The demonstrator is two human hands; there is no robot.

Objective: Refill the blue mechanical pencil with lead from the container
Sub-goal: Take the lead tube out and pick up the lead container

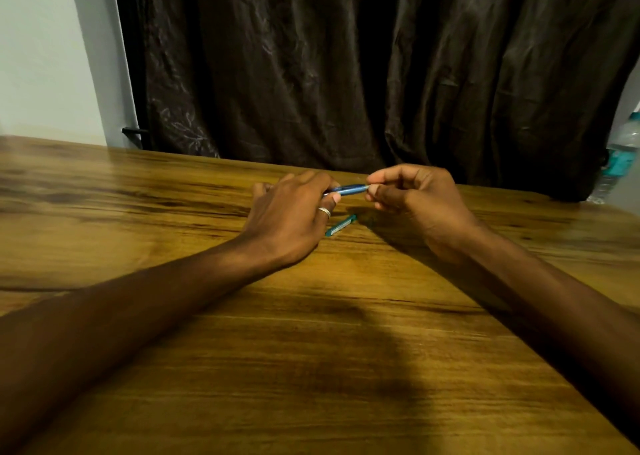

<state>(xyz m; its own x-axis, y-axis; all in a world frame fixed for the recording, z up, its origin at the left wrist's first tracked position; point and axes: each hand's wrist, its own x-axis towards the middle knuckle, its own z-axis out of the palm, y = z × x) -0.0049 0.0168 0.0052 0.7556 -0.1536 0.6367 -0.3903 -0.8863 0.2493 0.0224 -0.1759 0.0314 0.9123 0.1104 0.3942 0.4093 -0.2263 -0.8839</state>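
Observation:
The blue mechanical pencil [349, 189] lies level in the air between both hands, above the far middle of the wooden table [311, 333]. My left hand [291, 215], with a ring on one finger, grips the pencil's left part and hides that end. My right hand [412, 198] pinches the pencil's right end between thumb and forefinger. The teal lead container [340, 225], a small flat case, rests on the table just below the pencil, between the two hands and touching neither.
A dark curtain [346, 67] hangs right behind the table's far edge. A clear water bottle [620, 157] with a teal label stands at the far right. A pale wall [41, 53] is at the far left.

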